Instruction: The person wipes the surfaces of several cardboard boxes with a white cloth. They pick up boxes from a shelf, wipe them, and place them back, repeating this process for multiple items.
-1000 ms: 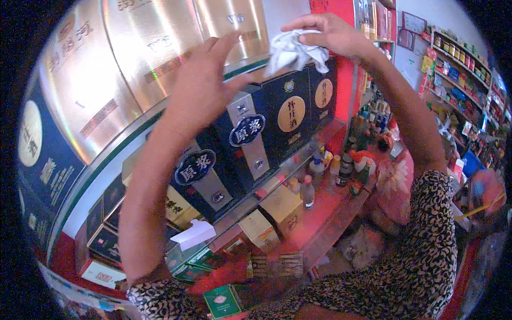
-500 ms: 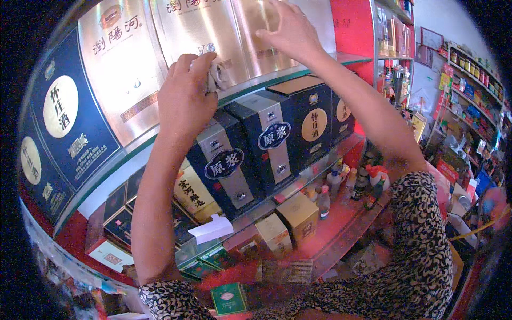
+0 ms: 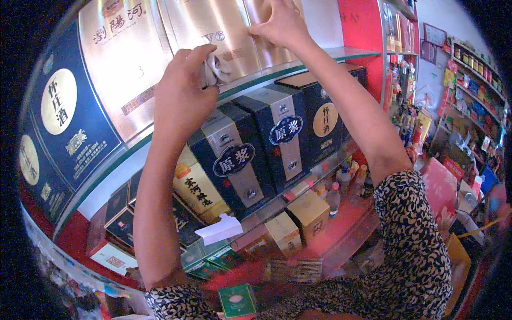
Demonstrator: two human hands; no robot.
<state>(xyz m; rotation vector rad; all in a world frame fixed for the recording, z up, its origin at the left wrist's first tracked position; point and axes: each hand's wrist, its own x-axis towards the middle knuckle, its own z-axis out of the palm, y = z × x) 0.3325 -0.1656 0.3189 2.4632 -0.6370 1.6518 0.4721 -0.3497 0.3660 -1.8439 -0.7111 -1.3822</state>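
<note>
My left hand (image 3: 184, 93) is closed around a crumpled grey-white cloth (image 3: 216, 70), held in front of the lower part of the gold boxes at the glass shelf edge. My right hand (image 3: 280, 24) is raised higher, its thumb spread from the fingers, against the face of a shiny gold box (image 3: 261, 50) on the right; some fingertips run toward the upper edge of the picture. Another gold box (image 3: 205, 24) stands between the hands. Farther left is a gold box (image 3: 125, 58) beside a tall dark blue box (image 3: 74, 112) with a pale oval.
The glass shelf (image 3: 298, 72) crosses below both hands. Under it stand dark boxes with silver bands (image 3: 237, 160) and a black box (image 3: 325, 114). Lower down are a folded white paper (image 3: 218, 229), small gold boxes (image 3: 309, 213) and a small bottle (image 3: 334, 200). Stocked shelves (image 3: 474, 80) line the right.
My right hand has shifted left along the gold boxes. My left hand keeps the cloth near the same spot. The view has turned slightly, so the lower boxes appear farther right.
</note>
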